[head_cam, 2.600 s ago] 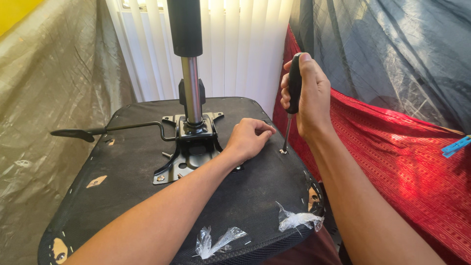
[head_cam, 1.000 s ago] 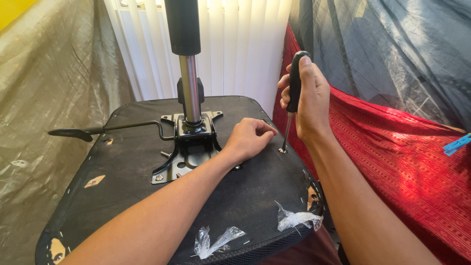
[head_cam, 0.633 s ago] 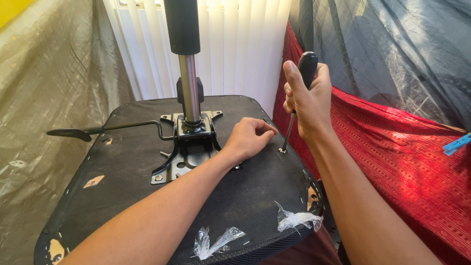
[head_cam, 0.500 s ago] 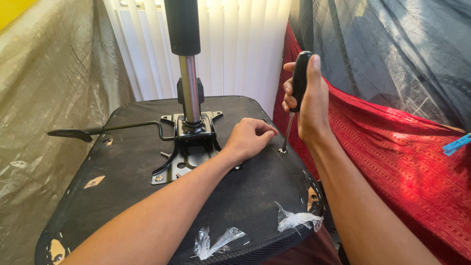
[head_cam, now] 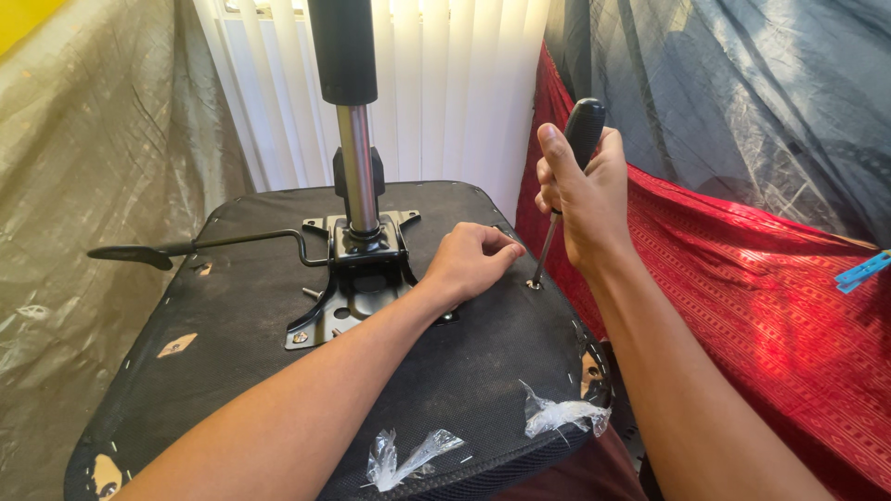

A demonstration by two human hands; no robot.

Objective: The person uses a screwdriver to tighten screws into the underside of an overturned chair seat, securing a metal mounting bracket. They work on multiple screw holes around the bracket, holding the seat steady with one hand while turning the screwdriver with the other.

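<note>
Under the right hand, closed on a screwdriver, the tip sits in a screw on an upturned chair seat. Left hand — fingers curled, holding nothing — rests just beside it. The tilted shaft could likely slip out and jab those fingers.

seat underside: black fabric, worn tan patches at edges, clear plastic scraps. bracket and lever: black. gas column: chrome below, black above. screwdriver: black handle, silver shaft. cloth: red, fine woven stripes. sheet: olive-grey. blinds: white. peg: light blue.
</note>
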